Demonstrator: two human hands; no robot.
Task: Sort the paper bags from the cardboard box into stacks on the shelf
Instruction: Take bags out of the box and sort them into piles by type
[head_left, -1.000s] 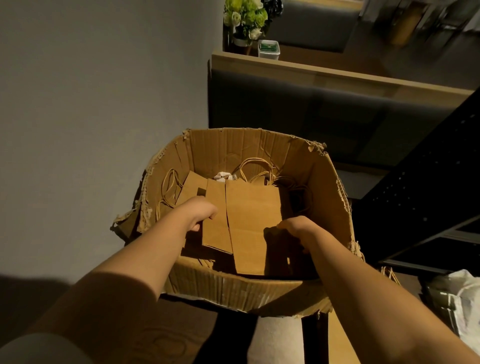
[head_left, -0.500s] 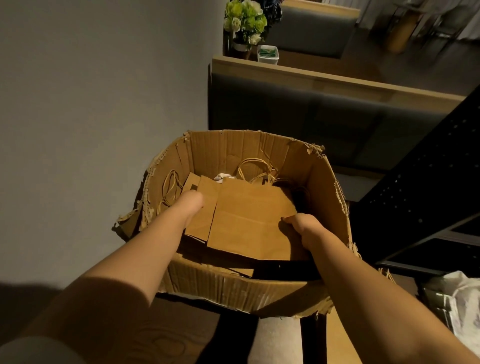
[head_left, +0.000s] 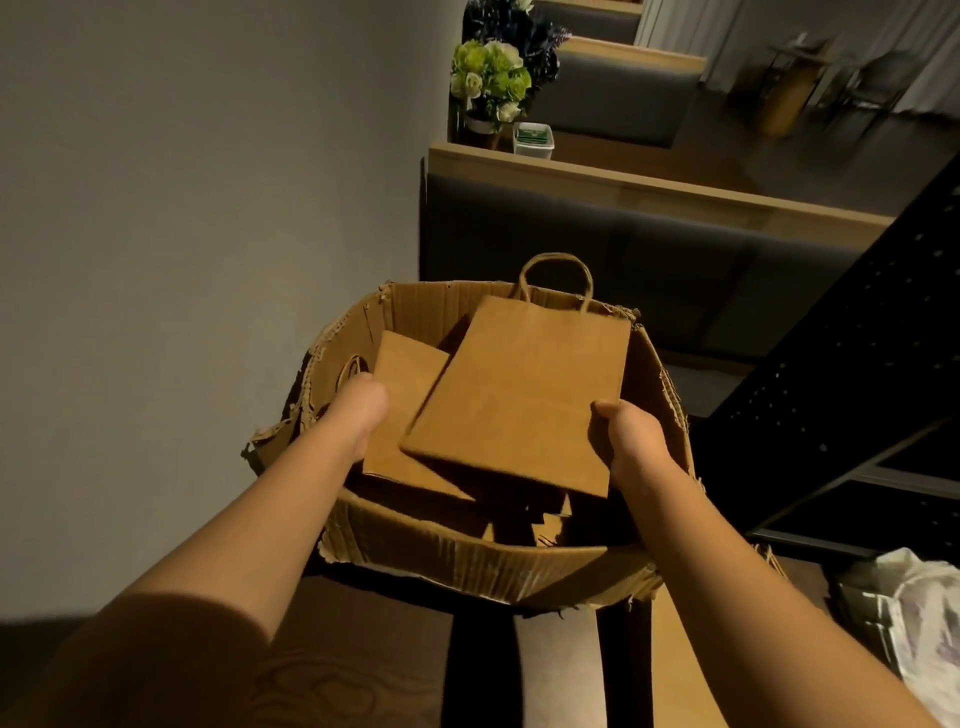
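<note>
Since the earlier frames, both bags have risen from lying low in the box to near its rim, and the larger one now has its handle loop above the far wall.

Nearest the camera, two bare forearms reach forward over the ragged front wall of the cardboard box (head_left: 467, 566), whose corrugated flutes show along the torn edge. The right hand (head_left: 631, 441) pinches the lower right corner of the large paper bag (head_left: 519, 400), thumb on top and fingers hidden beneath, which tilts the flat bag upward clear of the rest, probably so it can be lifted out alone. The left hand (head_left: 363, 410) holds the smaller paper bag (head_left: 400, 405) by its left edge; its fingers are hidden under the paper, so the exact grasp cannot be told. The small bag lies partly under the large one, both inside the box opening. More folded bags (head_left: 540, 519) sit in shadow on the box floor.

Both bags are smooth brown kraft, flat and rectangular; the large one carries a twisted paper handle (head_left: 556, 270). To the right stands a dark perforated metal shelf (head_left: 852, 374), the likely destination. Farther off, flowers (head_left: 493, 78) sit on a wooden ledge (head_left: 649, 187).
</note>
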